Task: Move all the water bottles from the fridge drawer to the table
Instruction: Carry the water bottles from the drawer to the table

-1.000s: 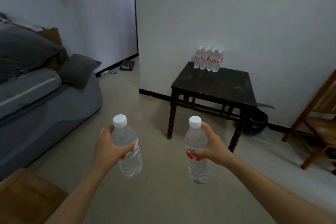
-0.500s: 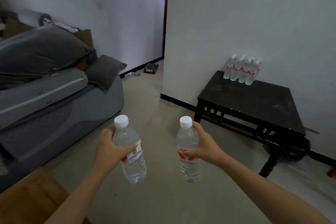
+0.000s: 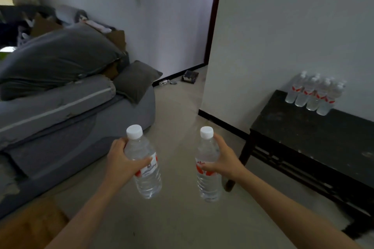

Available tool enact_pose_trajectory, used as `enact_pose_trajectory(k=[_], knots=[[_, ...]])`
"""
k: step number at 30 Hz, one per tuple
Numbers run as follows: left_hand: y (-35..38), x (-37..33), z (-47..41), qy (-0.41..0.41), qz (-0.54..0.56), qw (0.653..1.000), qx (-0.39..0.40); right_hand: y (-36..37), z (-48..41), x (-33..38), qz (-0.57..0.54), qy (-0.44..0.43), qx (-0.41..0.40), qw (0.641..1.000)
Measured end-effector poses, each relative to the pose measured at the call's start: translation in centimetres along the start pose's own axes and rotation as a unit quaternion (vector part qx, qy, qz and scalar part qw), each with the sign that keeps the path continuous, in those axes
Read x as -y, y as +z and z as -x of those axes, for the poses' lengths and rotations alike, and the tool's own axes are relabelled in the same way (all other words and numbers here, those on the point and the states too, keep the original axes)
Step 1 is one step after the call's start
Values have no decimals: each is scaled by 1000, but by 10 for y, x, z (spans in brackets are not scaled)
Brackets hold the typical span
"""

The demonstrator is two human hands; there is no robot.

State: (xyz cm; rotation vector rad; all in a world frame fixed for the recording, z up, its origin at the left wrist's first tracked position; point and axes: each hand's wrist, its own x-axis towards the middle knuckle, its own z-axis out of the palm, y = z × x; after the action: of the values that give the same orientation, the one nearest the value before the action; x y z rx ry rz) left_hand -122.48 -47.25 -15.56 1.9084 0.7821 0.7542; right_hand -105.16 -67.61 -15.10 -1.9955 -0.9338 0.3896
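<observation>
Head view.

Showed a dim room with a pale beige floor (image 3: 182, 218), a white wall (image 3: 283, 26) on the right and a dark door frame (image 3: 212, 26) at its corner. Placed a grey sofa (image 3: 81, 123) on the left, carrying one large grey pillow (image 3: 60, 60) and one smaller dark cushion (image 3: 137, 81). Showed a brown wooden surface (image 3: 30, 228) in the lower left corner. Placed a dark wooden table (image 3: 303, 127) against the wall on the right, well apart from both hands.

Counted two clear, white-capped water bottles in the hands. Counted four more in the front of the row of bottles (image 3: 313, 95), upright and touching one another at the table's far corner, beside the wall. Could not tell, through blur, whether others stood behind.

Found the left hand (image 3: 121, 161) gripping the left-hand bottle (image 3: 147, 178), with fingers curled round the upper body and thumb across the front above the label. Held that bottle tilted, cap toward the left.

Found the right hand (image 3: 224, 159) gripping the right-hand bottle (image 3: 208, 184), with thumb across the red label and fingers curled round the far side. Held that bottle nearly upright. Kept both bottles above the floor, side by side and apart.
</observation>
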Motion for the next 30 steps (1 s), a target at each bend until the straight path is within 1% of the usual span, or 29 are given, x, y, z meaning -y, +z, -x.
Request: enact_pose_trajectory(k=[3,6,12,16,22,27,30], knots=[[-1,25,-47,-8,-1,1000,-9,14,-47,-4,7,9,2,1000],[-7,49,-105,-15,4,1000,11,30,-92,-3,18,17,-9,1000],[-16,65,-218,26,-20,999,43,51,-170,19,19,34,-71,997],[-12,73,-288,57,-9,996,73,53,-209,25,25,48,-121,991],[32,64,-345,67,21,989,126,37,-243,6,29,94,-168,981],[99,48,-392,79,46,979,182,4,-275,-31,41,120,-199,972],[139,36,-416,82,41,978,186,-21,-306,-57,59,136,-207,967]])
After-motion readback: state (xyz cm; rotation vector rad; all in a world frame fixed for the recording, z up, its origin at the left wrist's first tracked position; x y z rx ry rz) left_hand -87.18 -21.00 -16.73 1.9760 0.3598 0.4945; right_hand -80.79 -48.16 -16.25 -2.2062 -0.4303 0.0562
